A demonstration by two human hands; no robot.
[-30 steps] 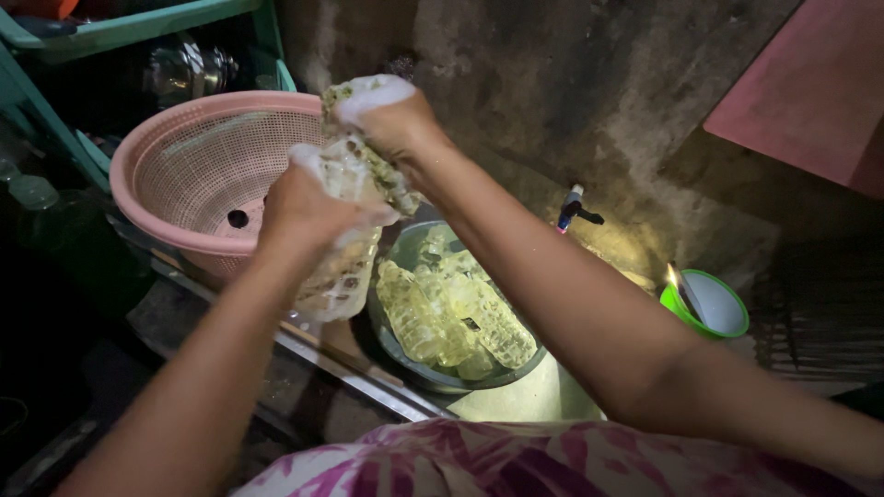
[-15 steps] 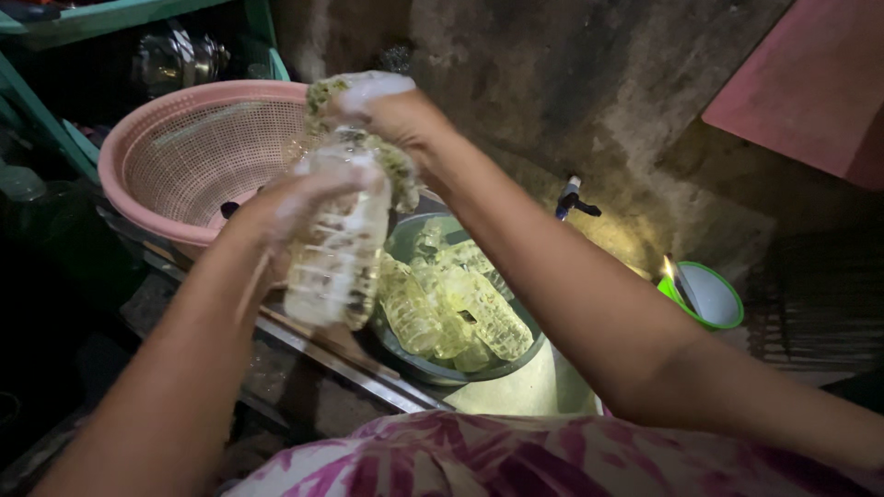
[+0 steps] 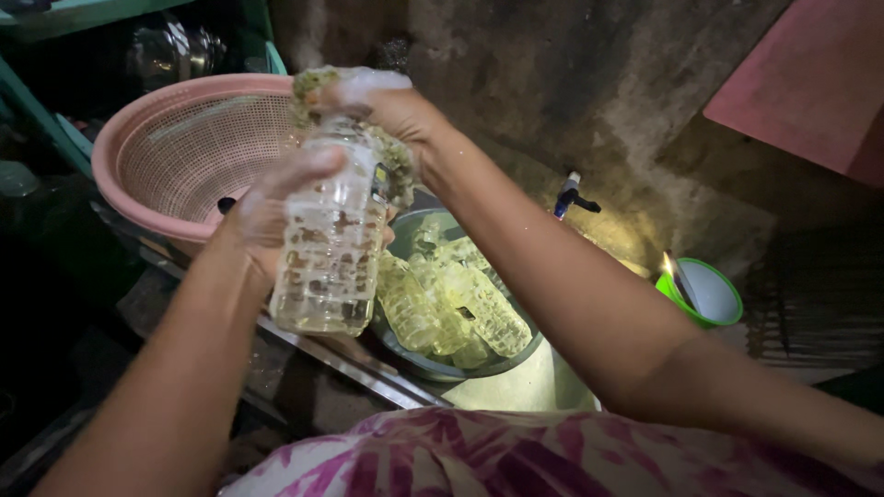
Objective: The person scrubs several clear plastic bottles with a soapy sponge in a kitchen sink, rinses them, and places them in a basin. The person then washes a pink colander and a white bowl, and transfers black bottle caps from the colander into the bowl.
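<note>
Upright now, the clear ribbed plastic bottle has dropped lower — left hand grasps its side, right hand presses a soapy green scouring pad on its top, above the grey basin of bottles.

We saw a pink mesh basket at upper left, beside a teal shelf frame. Below sat a grey basin packed with clear plastic bottles. A small tap stuck out of the rough wall, with a green bowl to its right.
</note>
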